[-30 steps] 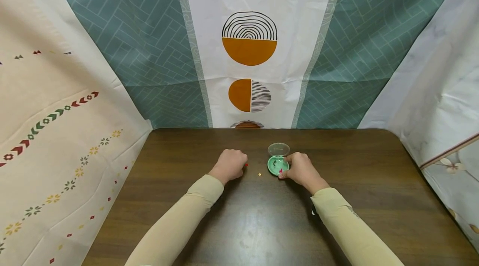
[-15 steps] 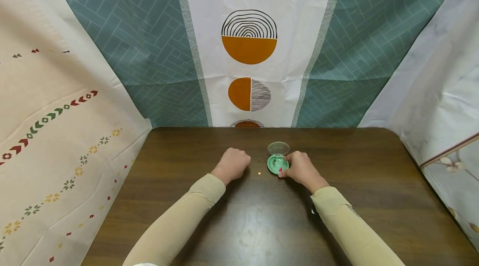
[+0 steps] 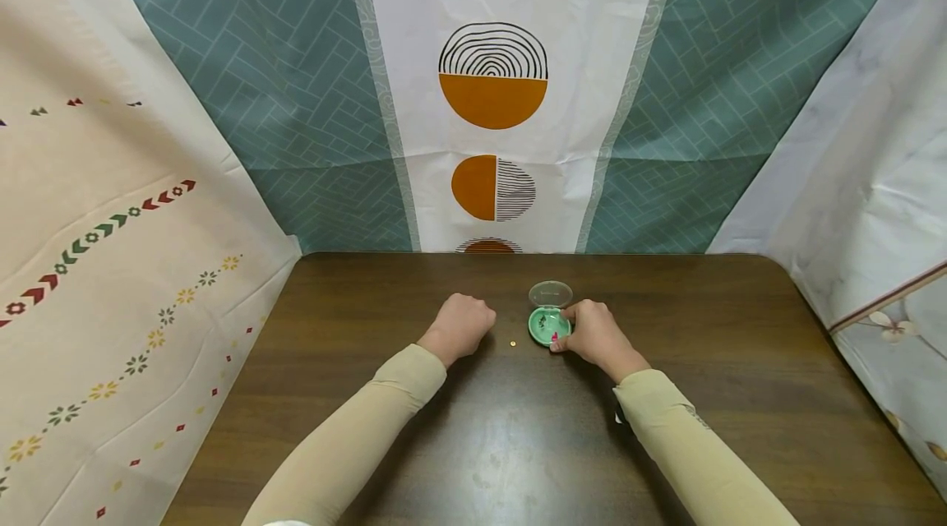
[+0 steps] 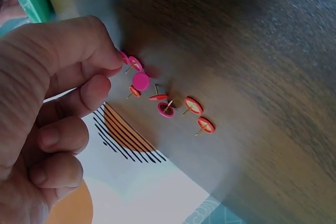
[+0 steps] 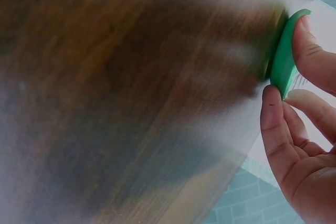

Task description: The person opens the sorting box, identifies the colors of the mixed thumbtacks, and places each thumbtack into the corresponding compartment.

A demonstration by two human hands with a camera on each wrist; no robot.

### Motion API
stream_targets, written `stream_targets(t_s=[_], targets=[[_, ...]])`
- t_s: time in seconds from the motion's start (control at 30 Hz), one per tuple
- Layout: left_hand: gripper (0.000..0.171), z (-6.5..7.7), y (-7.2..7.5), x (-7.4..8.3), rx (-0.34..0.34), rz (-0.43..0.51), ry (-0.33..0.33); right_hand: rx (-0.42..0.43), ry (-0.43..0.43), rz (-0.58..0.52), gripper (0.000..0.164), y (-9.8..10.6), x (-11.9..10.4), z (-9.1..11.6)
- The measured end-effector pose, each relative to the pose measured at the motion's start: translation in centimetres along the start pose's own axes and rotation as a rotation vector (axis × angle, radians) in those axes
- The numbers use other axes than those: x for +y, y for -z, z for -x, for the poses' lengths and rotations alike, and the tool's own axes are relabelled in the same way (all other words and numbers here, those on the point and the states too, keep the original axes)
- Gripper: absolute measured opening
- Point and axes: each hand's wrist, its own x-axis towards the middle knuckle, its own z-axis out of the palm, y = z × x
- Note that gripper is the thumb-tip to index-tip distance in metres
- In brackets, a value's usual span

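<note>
My left hand (image 3: 457, 325) is low over the table, fingers curled in. In the left wrist view its thumb tip and index tip nearly meet at the edge of a partly hidden pink thumbtack (image 4: 124, 57); whether they pinch it is unclear. Several other red and pink thumbtacks (image 4: 192, 105) lie just beyond, some with pins up. My right hand (image 3: 595, 334) grips the right rim of a small round green case (image 3: 543, 329), thumb at the front, fingers behind. Its clear lid (image 3: 551, 293) stands open at the back. Inside are a pink piece and small dark marks.
A lone thumbtack (image 3: 513, 343), gold from above, lies on the brown wooden table (image 3: 503, 444) between my left hand and the case. Patterned cloth (image 3: 488, 197) hangs along the table's back edge, with more cloth at both sides.
Since a second ago my left hand has shifted slightly right, covering a red thumbtack seen beside it. Over the last half second it has stayed put. My right hand and the case are still.
</note>
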Motion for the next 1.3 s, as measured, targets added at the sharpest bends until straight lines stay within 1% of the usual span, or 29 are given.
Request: stream_targets(t_s=[0.13,0.23,0.33,0.43,0.5,0.53,0.6,0.7,0.73,0.8,0.83,0.9,0.97,1.07,1.23,1.3], targets=[[0.02,0.0,-0.2,-0.1,0.023,-0.011,-0.001,-0.001,-0.003,-0.002,0.063,0.1,0.0,0.1],[0.021,0.1,-0.2,-0.1,0.038,-0.003,0.009,-0.005,0.001,-0.003,0.061,0.1,0.0,0.1],[0.015,0.2,-0.2,-0.2,0.035,0.022,0.022,-0.008,0.002,-0.001,0.06,0.1,0.0,0.1],[0.007,0.2,-0.1,-0.3,0.018,0.088,0.043,-0.008,0.004,0.0,0.059,0.2,0.0,0.0],[0.005,0.2,-0.1,-0.3,0.007,0.197,0.085,-0.009,0.005,0.003,0.059,0.2,0.0,0.0],[0.006,0.1,0.0,-0.3,-0.001,0.281,0.117,-0.009,0.003,0.004,0.059,0.2,0.0,0.0],[0.008,-0.1,0.1,-0.4,-0.004,0.493,0.192,-0.006,0.001,0.006,0.059,0.2,0.1,0.0],[0.012,-0.4,0.1,-0.3,0.009,0.865,0.299,-0.002,0.002,0.007,0.059,0.3,0.1,-0.1],[0.012,-0.5,0.1,-0.2,0.02,0.974,0.317,-0.001,-0.001,0.005,0.059,0.3,0.1,-0.1],[0.011,-0.8,0.1,0.0,0.043,1.151,0.337,-0.002,-0.002,0.005,0.06,0.3,0.1,-0.1],[0.011,-0.9,0.1,0.1,0.051,1.221,0.341,-0.003,-0.001,0.005,0.06,0.3,0.1,-0.1],[0.01,-1.1,0.2,0.4,0.064,1.328,0.347,-0.002,-0.005,0.005,0.061,0.3,0.1,-0.1],[0.009,-1.3,0.4,0.8,0.071,1.407,0.352,0.002,0.001,0.008,0.061,0.3,0.1,-0.2],[0.009,-1.7,0.7,1.6,0.079,1.457,0.361,0.011,0.015,0.009,0.06,0.3,0.2,-0.2],[0.009,-2.5,0.8,3.3,0.088,1.441,0.376,0.007,0.016,-0.006,0.059,0.1,0.1,-0.2],[0.01,-2.8,0.8,4.0,0.083,1.406,0.377,0.0,0.007,-0.014,0.059,-0.1,0.1,-0.2]])
